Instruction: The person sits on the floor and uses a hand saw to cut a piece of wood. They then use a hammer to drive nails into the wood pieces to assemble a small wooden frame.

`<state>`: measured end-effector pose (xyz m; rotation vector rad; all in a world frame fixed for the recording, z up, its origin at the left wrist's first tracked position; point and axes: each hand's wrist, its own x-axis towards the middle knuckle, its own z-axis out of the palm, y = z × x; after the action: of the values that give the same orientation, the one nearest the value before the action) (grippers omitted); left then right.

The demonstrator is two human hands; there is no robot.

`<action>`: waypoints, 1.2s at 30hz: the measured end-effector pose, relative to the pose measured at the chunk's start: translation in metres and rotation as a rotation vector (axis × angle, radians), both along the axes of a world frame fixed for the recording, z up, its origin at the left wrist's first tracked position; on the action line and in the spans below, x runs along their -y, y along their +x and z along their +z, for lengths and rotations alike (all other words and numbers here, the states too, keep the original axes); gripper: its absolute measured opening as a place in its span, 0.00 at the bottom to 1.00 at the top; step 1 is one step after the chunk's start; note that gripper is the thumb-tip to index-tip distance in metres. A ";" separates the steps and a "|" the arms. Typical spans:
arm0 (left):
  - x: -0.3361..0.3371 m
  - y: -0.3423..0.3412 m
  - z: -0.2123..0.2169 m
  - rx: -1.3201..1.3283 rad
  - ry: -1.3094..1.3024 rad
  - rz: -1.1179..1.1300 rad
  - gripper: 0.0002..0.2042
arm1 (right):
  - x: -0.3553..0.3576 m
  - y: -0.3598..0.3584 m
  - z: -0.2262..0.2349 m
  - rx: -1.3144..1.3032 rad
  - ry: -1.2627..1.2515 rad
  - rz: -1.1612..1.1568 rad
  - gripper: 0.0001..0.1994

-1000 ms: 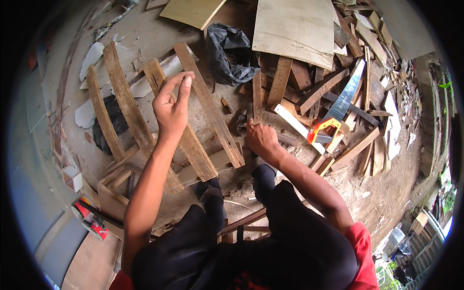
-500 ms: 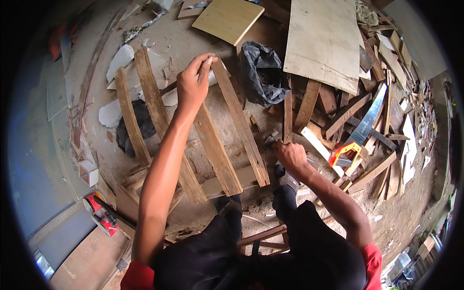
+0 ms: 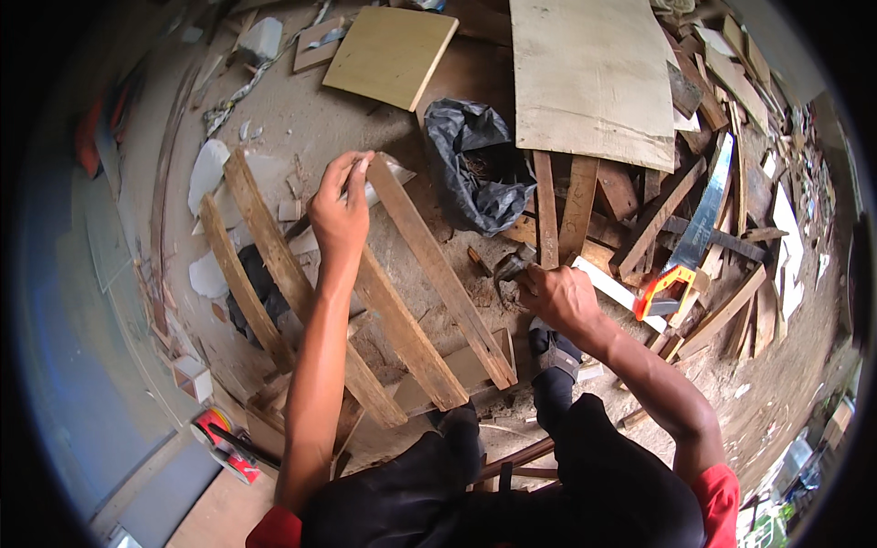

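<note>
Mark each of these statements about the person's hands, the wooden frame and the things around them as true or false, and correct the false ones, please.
1. The left hand is at the far end of a slat of the wooden frame. True.
2. The right hand holds the handsaw. False: the handsaw lies apart on scrap wood to the right; the right hand grips a hammer.
3. A crumpled black plastic bag lies beyond the frame. True.
4. The large plywood sheet lies on top of the frame. False: it lies farther off, behind the bag.
5. The saw's handle is orange and yellow. True.
</note>
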<state>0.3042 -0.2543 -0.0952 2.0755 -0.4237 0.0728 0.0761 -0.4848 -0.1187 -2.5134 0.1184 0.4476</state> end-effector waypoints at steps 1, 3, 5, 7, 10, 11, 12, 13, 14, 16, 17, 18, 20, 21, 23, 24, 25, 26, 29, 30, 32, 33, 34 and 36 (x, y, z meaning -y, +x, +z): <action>0.000 0.000 0.001 -0.007 -0.006 0.003 0.07 | -0.001 0.003 0.006 0.032 0.059 -0.032 0.10; 0.001 -0.001 0.002 -0.015 0.001 0.003 0.08 | -0.003 0.004 0.010 0.076 0.122 -0.054 0.10; 0.001 -0.003 0.004 -0.026 0.018 0.013 0.08 | -0.006 0.006 0.017 0.123 0.171 -0.072 0.10; 0.002 -0.002 0.003 -0.002 0.036 0.029 0.08 | -0.004 0.009 0.025 0.119 0.182 -0.079 0.10; 0.002 -0.001 0.001 0.056 0.049 0.044 0.09 | -0.002 0.013 0.037 0.094 0.204 -0.093 0.11; 0.003 -0.002 0.002 0.056 0.043 0.039 0.09 | 0.000 0.014 0.041 0.105 0.218 -0.099 0.11; 0.003 -0.001 0.003 0.056 0.036 0.035 0.08 | 0.000 0.015 0.046 0.116 0.232 -0.105 0.12; 0.001 0.000 0.002 0.063 0.047 0.028 0.08 | 0.000 0.016 0.053 0.136 0.227 -0.111 0.13; -0.001 0.000 0.001 0.075 0.060 0.026 0.08 | -0.001 0.018 0.063 0.157 0.221 -0.116 0.15; -0.002 0.000 0.001 0.100 0.084 0.017 0.08 | 0.001 0.023 0.078 0.207 0.247 -0.136 0.18; -0.002 -0.001 0.002 0.084 0.073 0.020 0.08 | 0.003 0.025 0.084 0.236 0.280 -0.151 0.18; -0.001 -0.002 0.004 0.068 0.061 0.023 0.08 | 0.005 0.027 0.092 0.265 0.313 -0.165 0.19; -0.003 -0.002 0.003 0.056 0.048 0.023 0.08 | 0.013 0.032 0.106 0.153 0.460 -0.213 0.22; -0.004 -0.001 0.000 0.057 0.042 0.023 0.08 | 0.014 0.035 0.111 0.127 0.531 -0.268 0.21; -0.005 -0.003 0.001 0.045 0.040 0.031 0.08 | 0.019 0.043 0.120 0.137 0.652 -0.298 0.18; -0.006 -0.004 0.002 0.032 0.040 0.035 0.08 | 0.022 0.047 0.120 0.153 0.624 -0.259 0.16; -0.004 -0.003 0.003 0.020 0.035 0.036 0.08 | 0.023 0.046 0.115 0.106 0.734 -0.306 0.16; -0.004 -0.003 0.002 0.015 0.025 0.040 0.08 | 0.022 0.043 0.109 0.057 0.845 -0.353 0.15; -0.004 -0.003 -0.001 -0.002 0.005 0.050 0.08 | 0.021 0.034 0.103 -0.085 0.997 -0.444 0.14; -0.004 -0.003 -0.001 -0.009 0.003 0.052 0.08 | 0.019 0.030 0.097 -0.073 1.046 -0.451 0.15; -0.003 -0.003 0.002 -0.020 0.015 0.053 0.08 | 0.013 0.027 0.087 -0.051 1.148 -0.463 0.16; -0.002 -0.003 0.003 -0.022 0.025 0.053 0.08 | 0.012 0.026 0.089 -0.070 1.192 -0.470 0.17; -0.002 -0.003 0.005 -0.025 0.036 0.055 0.08 | 0.012 0.026 0.088 -0.094 1.210 -0.475 0.17; -0.001 -0.001 0.003 -0.029 0.019 0.054 0.08 | 0.011 0.028 0.088 -0.142 1.245 -0.482 0.17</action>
<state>0.3033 -0.2530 -0.0922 2.1043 -0.3524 0.0712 0.1037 -0.4962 -0.0312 -1.1776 0.3580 0.3311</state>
